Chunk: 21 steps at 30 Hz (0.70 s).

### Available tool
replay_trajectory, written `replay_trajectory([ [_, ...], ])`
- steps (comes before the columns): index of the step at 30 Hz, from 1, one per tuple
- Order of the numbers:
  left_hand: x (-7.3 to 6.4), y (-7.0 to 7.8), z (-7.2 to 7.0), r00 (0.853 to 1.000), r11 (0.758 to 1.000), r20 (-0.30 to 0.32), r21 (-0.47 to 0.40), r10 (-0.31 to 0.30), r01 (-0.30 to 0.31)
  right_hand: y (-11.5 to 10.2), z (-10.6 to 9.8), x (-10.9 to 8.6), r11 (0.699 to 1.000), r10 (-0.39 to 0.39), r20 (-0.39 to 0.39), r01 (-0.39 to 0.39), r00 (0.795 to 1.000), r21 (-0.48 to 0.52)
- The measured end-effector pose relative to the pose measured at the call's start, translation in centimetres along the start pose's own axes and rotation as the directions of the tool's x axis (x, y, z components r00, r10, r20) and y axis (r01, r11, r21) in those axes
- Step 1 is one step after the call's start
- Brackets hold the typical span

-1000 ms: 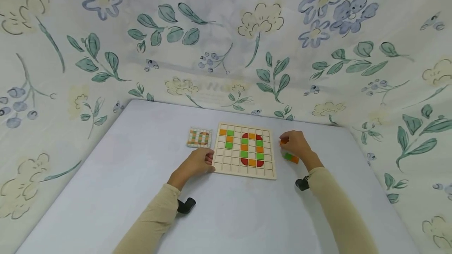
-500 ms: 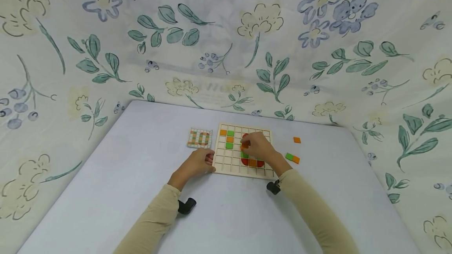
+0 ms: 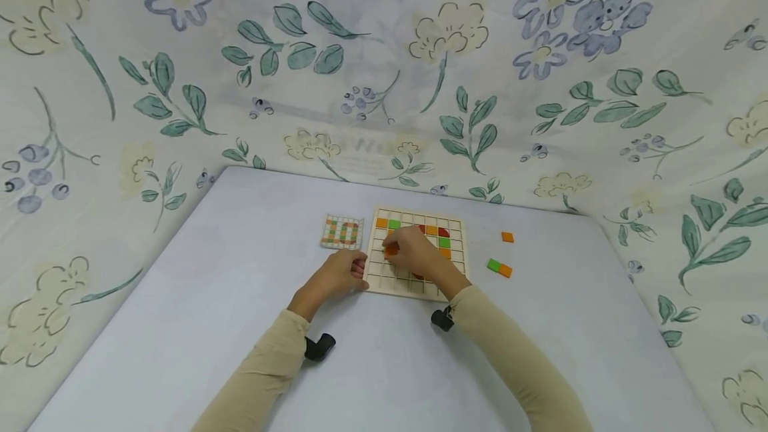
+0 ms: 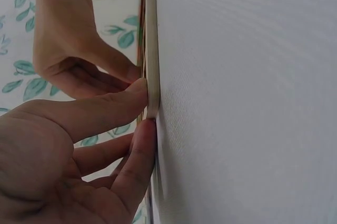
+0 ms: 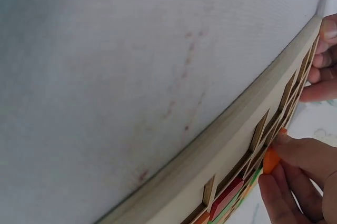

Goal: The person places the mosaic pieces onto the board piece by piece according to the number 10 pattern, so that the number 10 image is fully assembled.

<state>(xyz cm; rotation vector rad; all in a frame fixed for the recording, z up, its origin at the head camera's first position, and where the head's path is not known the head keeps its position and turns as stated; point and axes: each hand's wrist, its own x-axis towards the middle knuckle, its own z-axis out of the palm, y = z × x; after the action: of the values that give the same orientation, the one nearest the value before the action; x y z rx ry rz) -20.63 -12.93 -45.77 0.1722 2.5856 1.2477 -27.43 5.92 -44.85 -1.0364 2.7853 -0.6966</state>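
Note:
A wooden grid board (image 3: 390, 283) lies on the table, with orange, green and red tiles in its cells. My left hand (image 3: 331, 279) holds the board's near left corner, thumb on the edge (image 4: 152, 45) and fingertips right at the corner in the left wrist view. Over the left part of the grid, my right hand (image 3: 417, 252) pinches an orange tile (image 5: 270, 160) between thumb and fingers, close over the cells. That hand covers several tiles in the head view. A red rounded tile (image 3: 443, 233) sits at the upper right of the pattern.
Left of the board lies a small pattern card (image 3: 342, 232) printed with a coloured grid. To the right are a loose orange tile (image 3: 507, 237) and a green tile (image 3: 493, 265) touching another orange tile (image 3: 506, 271). Flowered cloth (image 3: 384, 72) rises behind the table.
My right hand has come left from the loose tiles on the right, across the board to its left columns, with an orange tile. My left hand stays at the corner.

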Motion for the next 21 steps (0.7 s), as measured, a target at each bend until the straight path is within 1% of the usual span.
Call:
replay_trajectory([
  [6,-0.09,0.07,0.05,1.000,1.000,0.000,-0.003,0.003,-0.003,-0.01,0.04,-0.15,1.000,0.023,0.000,-0.023,1.000,-0.005],
  [11,0.00,0.13,0.11,1.000,1.000,0.000,-0.002,0.004,-0.004,0.21,-0.01,-0.40,1.000,0.008,0.006,-0.008,1.000,-0.001],
  [18,0.00,0.13,0.11,1.000,1.000,-0.003,0.003,0.001,-0.001,0.37,-0.21,-0.62,0.999,0.013,0.060,-0.015,0.998,0.034],
  [21,-0.05,0.16,0.07,1.000,1.000,-0.006,0.006,0.002,-0.002,0.39,-0.20,-0.55,1.000,0.014,0.055,-0.015,0.998,0.022],
])
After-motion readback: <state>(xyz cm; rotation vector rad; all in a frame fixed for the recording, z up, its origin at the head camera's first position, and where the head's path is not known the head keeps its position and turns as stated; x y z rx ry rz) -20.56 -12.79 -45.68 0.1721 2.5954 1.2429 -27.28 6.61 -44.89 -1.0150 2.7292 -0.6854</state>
